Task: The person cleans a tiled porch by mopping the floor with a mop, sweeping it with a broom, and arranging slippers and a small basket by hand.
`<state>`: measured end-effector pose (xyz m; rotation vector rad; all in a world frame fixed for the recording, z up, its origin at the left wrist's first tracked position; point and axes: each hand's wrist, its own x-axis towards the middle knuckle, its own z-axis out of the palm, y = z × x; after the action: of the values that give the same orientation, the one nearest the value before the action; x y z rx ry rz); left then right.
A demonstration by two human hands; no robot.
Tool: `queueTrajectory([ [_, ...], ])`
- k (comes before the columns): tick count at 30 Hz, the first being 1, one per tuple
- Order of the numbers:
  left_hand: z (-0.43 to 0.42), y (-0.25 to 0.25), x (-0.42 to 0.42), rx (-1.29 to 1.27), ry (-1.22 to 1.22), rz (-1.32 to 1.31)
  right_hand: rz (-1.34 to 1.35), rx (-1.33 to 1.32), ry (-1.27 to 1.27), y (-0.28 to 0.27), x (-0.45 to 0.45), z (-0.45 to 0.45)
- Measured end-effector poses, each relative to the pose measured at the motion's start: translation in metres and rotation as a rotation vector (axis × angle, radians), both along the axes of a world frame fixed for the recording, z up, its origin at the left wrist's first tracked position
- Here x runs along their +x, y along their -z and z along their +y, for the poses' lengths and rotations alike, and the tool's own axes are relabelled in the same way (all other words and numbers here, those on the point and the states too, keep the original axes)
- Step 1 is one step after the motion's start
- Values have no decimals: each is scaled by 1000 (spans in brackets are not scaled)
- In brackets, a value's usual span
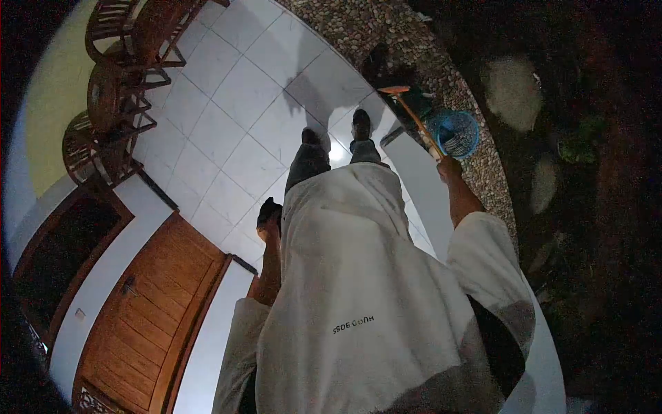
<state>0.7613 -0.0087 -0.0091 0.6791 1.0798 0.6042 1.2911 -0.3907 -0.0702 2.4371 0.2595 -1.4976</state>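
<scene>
My right hand [448, 168] is closed around the end of a long orange-brown handle. This tool [416, 119] slants forward to a narrow orange crosspiece at its far end; its exact kind is unclear. A blue mesh basket [470, 146] is just beyond my right hand, over the pebbles. I cannot tell whether the hand touches it. Low beside my left thigh, my left hand [267, 231] is closed on a small black object [269, 209], too dark to name.
White floor tiles [245, 103] stretch ahead of my feet. Along their right edge curves a pebble border [483, 181], with dark ground and pale stepping stones [514, 93] beyond. Wooden chairs [89, 148] line the left wall, near a wooden door [152, 303].
</scene>
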Motion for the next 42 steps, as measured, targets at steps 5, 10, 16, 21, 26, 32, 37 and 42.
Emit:
queueTrajectory([
  [5,-8,19,-37,691,898,1174,-92,-85,109,-27,18,38],
  [10,-18,40,-34,412,270,852,-135,171,-9,-43,68,45],
  [16,-20,-10,24,692,607,1006,34,616,808,-43,91,26],
  [21,-19,-70,87,991,780,1029,274,874,1176,-33,81,98],
  [26,-20,-97,99,551,490,897,331,921,1219,-31,70,203],
  [32,-32,-98,78,500,265,795,1209,1046,1473,73,87,235],
  [37,0,-94,78,593,363,865,1446,625,1814,237,80,178],
  [42,69,-24,56,532,244,819,268,790,975,57,-5,215],
])
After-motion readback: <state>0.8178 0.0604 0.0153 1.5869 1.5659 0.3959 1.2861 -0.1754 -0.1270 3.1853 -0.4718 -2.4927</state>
